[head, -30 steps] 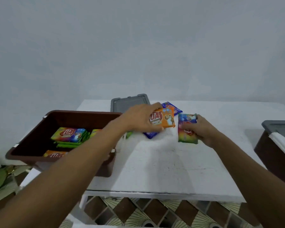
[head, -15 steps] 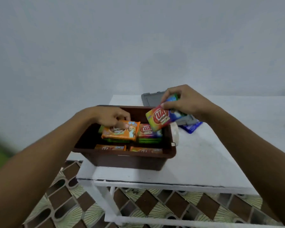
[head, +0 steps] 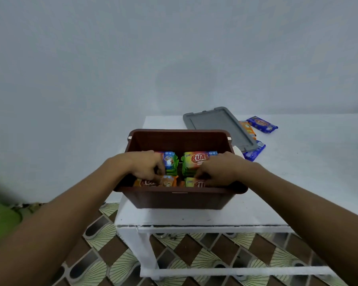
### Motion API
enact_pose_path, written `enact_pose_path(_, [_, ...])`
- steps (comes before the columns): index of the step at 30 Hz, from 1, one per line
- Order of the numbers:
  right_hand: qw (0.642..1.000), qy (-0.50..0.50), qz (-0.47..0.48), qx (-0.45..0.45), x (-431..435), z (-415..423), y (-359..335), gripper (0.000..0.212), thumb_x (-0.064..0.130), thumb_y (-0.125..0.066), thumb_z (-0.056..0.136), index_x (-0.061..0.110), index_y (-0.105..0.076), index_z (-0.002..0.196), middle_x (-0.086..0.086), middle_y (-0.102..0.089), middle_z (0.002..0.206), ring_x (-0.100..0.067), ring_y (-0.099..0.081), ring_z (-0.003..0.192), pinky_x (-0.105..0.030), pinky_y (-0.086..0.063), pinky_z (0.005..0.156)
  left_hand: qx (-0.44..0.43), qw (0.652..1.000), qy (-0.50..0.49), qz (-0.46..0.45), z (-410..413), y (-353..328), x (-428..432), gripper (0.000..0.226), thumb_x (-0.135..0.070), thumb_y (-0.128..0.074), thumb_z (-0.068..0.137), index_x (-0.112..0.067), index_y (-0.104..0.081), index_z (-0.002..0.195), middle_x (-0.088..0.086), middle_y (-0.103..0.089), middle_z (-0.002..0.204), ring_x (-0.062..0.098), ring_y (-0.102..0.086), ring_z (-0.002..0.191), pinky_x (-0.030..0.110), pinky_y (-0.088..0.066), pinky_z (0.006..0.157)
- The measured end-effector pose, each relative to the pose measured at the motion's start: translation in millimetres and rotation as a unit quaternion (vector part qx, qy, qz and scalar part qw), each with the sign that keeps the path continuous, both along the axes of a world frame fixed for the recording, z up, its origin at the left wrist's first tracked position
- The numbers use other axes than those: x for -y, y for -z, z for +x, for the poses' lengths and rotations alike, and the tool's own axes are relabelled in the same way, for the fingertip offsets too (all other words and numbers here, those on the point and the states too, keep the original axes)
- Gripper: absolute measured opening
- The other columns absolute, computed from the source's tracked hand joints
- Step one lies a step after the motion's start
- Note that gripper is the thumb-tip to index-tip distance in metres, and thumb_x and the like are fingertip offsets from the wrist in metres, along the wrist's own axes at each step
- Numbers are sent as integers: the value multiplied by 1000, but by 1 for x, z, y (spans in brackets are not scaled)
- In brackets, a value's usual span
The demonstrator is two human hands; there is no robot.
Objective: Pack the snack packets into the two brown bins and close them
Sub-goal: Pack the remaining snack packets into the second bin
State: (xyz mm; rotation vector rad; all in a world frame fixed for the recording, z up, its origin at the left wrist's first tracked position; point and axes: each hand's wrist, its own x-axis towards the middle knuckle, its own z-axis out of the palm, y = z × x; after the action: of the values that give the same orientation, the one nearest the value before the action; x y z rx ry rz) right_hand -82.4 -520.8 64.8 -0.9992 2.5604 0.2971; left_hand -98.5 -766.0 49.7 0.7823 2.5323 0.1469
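Snack packets [head: 198, 159] in four stacks inside the open brown bin [head: 180, 200]. Left grip [head: 147, 167] clasping an orange packet [head: 167, 181] at the bin's front left; right grip [head: 217, 172] pinching a rainbow packet [head: 194, 182] at its front right. Grey lid [head: 217, 124] off, just behind the bin on the table [head: 298, 182]. Three loose packets [head: 261, 125] behind-right of the bin, yet to pack. Probably about midway; second bin unseen.

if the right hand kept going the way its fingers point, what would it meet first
The right hand points left and down inside the brown bin; its fingers already seem to grip the yellow-green packet. Past that, probably the orange packet, though depth is unclear.
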Motion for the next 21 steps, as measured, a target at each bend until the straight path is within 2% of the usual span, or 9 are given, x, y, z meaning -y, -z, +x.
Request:
enact_pose_path(2, [1000,-12,-2,-23,-1,1,5,38,43,-50,95,40,-52,133,8,-59,128,-17,-54,115,-39,-48,92,-4,1000,-2,-6,0,0,0,11,-36,-68,88,-26,-70,83,-13,-65,75,7,-59,74,27,-48,69])
enact_pose_path(4, [1000,-10,-14,-26,-2,0,6,38,43,-51,94,40,-52,133,9,-59,129,-17,-54,115,-39,-48,93,-10,1000,-1,-7,0,1,-1,11,-36,-67,88,-28,-68,80,-15,-61,71,6,-57,71,25,-45,66])
enact_pose_path(9, [999,-18,-24,-33,-2,2,5,40,39,-53,94,40,-50,135,8,-60,128,-16,-55,114,-37,-48,90,1,1000,-5,-16,0,-1,-2,14,-36,-67,88,-24,-72,91,-9,-67,85,10,-60,83,28,-50,72])
enact_pose_path(13, [999,-10,-38,-19,-3,4,1,39,33,-55,95,36,-53,133,7,-59,129,-16,-54,116,-35,-48,94,5,1000,-2,-13,1,-1,-1,19,-37,-66,88,-24,-74,100,-8,-69,95,7,-61,87,30,-53,79])
enact_pose_path(17, [998,12,-60,-8,-6,5,-2,34,25,-58,95,28,-59,128,1,-59,128,-17,-54,115,-32,-46,97,-22,999,0,30,0,0,2,26,-38,-66,88,-25,-69,110,-11,-70,91,4,-61,85,32,-54,80])
enact_pose_path(19, [997,20,-69,-22,-7,5,0,31,22,-59,94,27,-60,124,-2,-57,128,-20,-54,114,-34,-47,97,-36,998,-3,44,0,0,0,30,-37,-66,89,-23,-65,116,-9,-70,85,4,-63,80,29,-53,77])
enact_pose_path(21, [994,28,-101,-41,-7,4,2,23,15,-60,91,24,-63,112,-3,-55,122,-21,-55,109,-31,-47,92,-52,997,-4,54,1,1,-2,27,-35,-65,90,-21,-66,113,-7,-68,79,5,-63,73,24,-51,70])
